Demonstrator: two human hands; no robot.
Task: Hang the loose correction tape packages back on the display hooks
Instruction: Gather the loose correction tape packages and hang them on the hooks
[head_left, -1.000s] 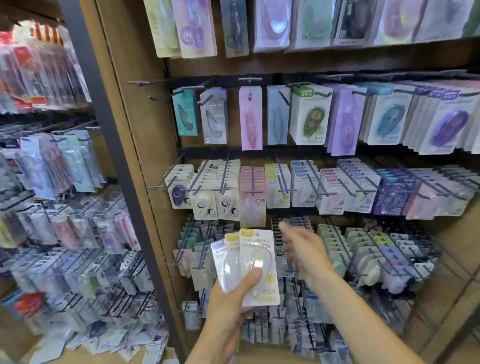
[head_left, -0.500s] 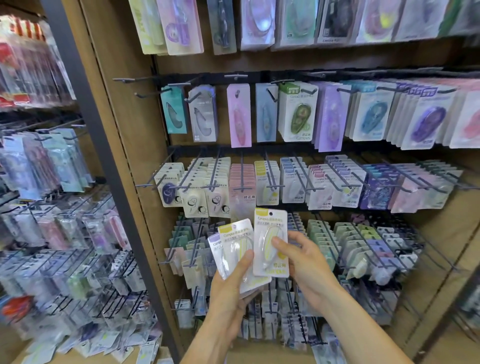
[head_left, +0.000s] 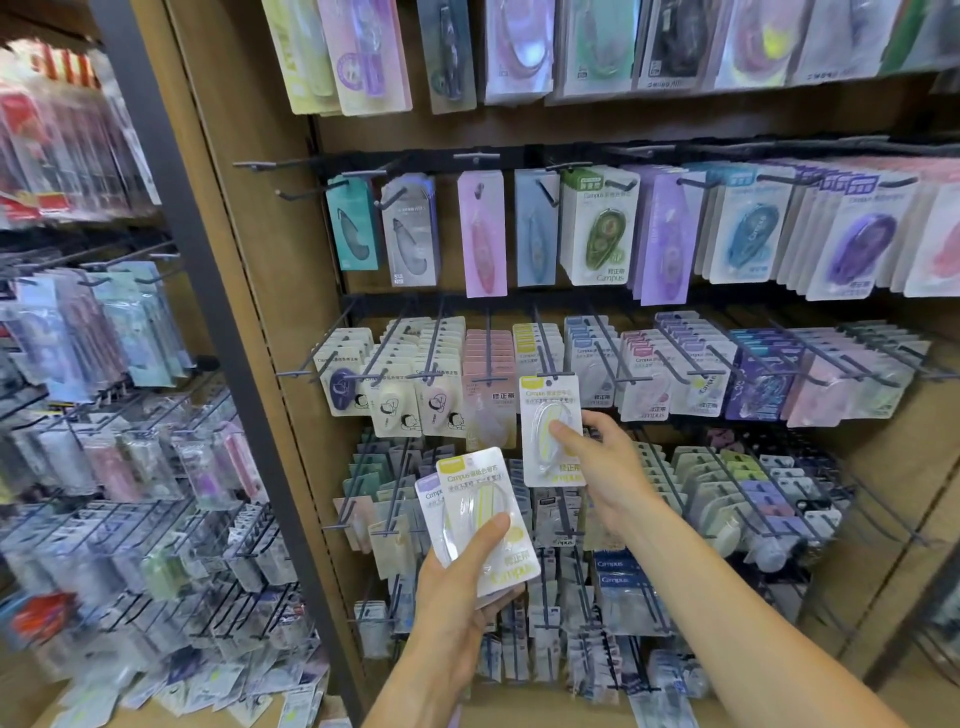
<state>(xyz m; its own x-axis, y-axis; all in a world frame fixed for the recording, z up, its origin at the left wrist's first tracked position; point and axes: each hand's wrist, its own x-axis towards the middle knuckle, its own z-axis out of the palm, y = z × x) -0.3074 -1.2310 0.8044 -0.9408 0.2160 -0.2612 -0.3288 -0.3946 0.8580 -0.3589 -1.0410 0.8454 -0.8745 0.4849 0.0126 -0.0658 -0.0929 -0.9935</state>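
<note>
Right hand (head_left: 605, 470) pinches 1 yellow-topped correction tape package (head_left: 551, 431) between thumb on the clear blister and fingers behind the card, holding it upright in front of the middle row of hanging stock. The package's top edge sits level with the tip of a display hook (head_left: 545, 364) that carries matching yellow-headed cards; whether the hang hole is on the hook cannot be told. Left hand (head_left: 460, 587) grips a small fanned stack of loose packages (head_left: 480, 512), thumb pressed across the front blister, fingers curled behind; the front card is yellow-headed, and the edge of at least 1 purple-headed card shows behind it at left. This stack is held lower and left of the right hand's package, apart from it, in front of the lower rows of hooks. The wooden display panel (head_left: 244, 218) carries several rows: a top row of large blister cards, a second row with teal, pink, blue, green and purple cards, a third row of small densely stocked cards, and lower rows of green, grey and white packages. A dark metal upright (head_left: 171, 218) separates this bay from the neighbouring rack (head_left: 104, 415) at left, which is stocked with clear-packed items too blurred to identify. Loose packets (head_left: 171, 691) lie on the shelf at bottom left.
</note>
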